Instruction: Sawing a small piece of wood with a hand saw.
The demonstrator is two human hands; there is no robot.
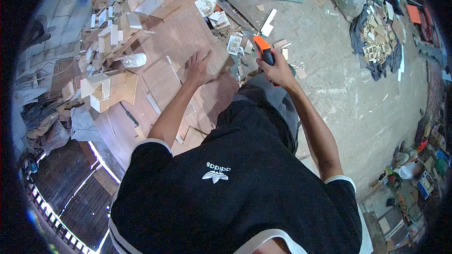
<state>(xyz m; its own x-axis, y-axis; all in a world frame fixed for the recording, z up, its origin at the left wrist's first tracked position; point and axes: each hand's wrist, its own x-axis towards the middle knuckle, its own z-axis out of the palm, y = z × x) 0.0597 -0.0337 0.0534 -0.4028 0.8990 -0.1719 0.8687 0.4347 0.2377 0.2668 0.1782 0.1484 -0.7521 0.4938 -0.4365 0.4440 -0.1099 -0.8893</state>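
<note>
One orange handle [264,49], lengthwise forward-left

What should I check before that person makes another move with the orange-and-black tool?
1. Tool gripped: ok, the right hand is closed around its handle.
2. Hands apart: ok, the left hand is well left of the tool.
3. Left hand's fingers away from edges: cannot tell, the wide view shows them too small.
4. Floor clear near the tool: not ok, loose wood pieces lie about.
5. Tool's working end clear: cannot tell, it blends into the clutter.
</note>
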